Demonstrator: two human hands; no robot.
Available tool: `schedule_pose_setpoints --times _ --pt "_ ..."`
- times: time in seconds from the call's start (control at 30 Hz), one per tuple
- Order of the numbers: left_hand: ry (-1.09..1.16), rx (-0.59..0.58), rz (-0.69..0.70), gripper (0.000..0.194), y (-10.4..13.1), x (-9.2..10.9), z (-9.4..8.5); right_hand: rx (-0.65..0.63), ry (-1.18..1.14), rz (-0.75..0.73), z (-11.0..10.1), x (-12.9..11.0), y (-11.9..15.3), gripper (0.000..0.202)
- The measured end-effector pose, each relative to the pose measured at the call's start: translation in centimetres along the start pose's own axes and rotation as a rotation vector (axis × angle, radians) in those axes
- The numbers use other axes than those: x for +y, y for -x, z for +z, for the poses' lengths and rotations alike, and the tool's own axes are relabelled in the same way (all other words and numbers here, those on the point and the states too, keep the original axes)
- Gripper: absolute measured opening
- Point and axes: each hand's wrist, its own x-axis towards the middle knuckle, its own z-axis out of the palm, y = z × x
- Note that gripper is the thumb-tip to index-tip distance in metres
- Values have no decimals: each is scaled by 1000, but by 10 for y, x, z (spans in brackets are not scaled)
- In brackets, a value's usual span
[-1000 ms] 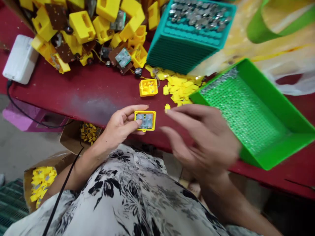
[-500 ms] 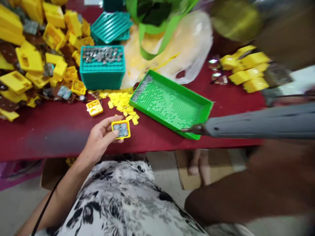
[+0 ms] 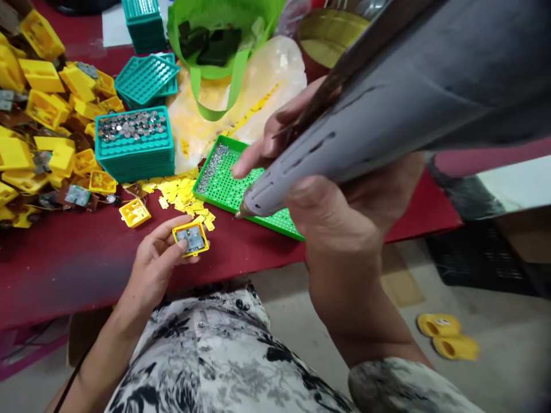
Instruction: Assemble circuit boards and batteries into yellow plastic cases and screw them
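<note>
Yellow casing point(image 3: 202, 250) and grey tool point(image 3: 365, 115) held apart above the red desk point(image 3: 241, 255).
The casing is pinched along one side by the fingers of the left hand point(image 3: 150, 265), its board point(image 3: 194, 236) pressed under the thumb; the tool is grasped by the fingers of the right hand point(image 3: 340, 223), its tip angled down near the green tray point(image 3: 216, 202). If the tool is swung low, the tray could be knocked; if the thumb slips, the board could be tilted or scratched.
</note>
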Motion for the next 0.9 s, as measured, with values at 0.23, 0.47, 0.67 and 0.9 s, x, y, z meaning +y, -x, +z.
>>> schedule_pose_setpoints --times 0.23,0.47,0.67,0.9 --pt "9 -45 -52 52 -6 -3 8 199 -52 -43 -31 34 7 38" --pt "-17 -51 -89 51 -10 -11 15 415 252 -31 -23 77 33 52" --pt "-46 -47 -97 52 -8 -10 18 430 144 15 -17 74 37 43" --pt "-36 -44 -104 53 -7 -10 18 454 179 -27 -14 83 35 48"
